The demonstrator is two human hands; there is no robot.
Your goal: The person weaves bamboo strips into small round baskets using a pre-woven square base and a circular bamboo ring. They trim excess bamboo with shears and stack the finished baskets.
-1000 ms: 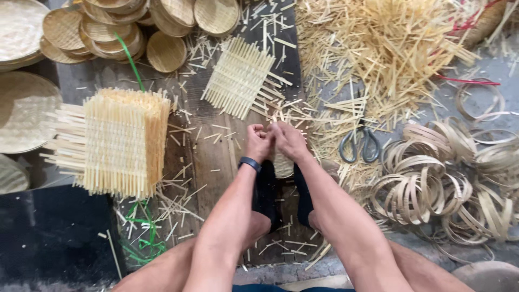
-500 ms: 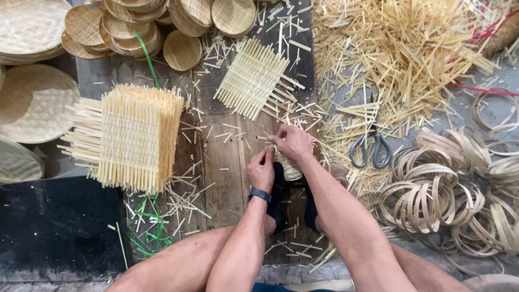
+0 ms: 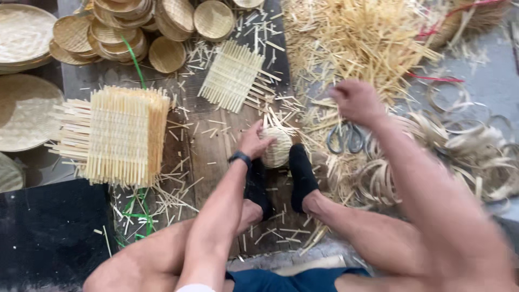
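My left hand [image 3: 253,140] rests on a small round woven bamboo piece [image 3: 277,147] that sits on the wooden board between my two black-socked feet [image 3: 300,173]. A dark band is on that wrist. My right hand [image 3: 354,101] is raised and blurred, fingers curled, above the scissors [image 3: 345,138] and the edge of the loose bamboo strip heap [image 3: 357,38]. I cannot see anything in it.
A thick stack of square woven mats [image 3: 121,135] stands at the left. A single square mat [image 3: 232,75] lies ahead. Round woven trays [image 3: 124,27] are piled at the top left. Coiled bamboo rings [image 3: 465,157] lie at the right. Green string [image 3: 135,216] trails below the stack.
My right hand has left the small woven piece and swung up and right toward the scissors and strip heap. My left hand has moved onto the piece. The view has shifted closer.
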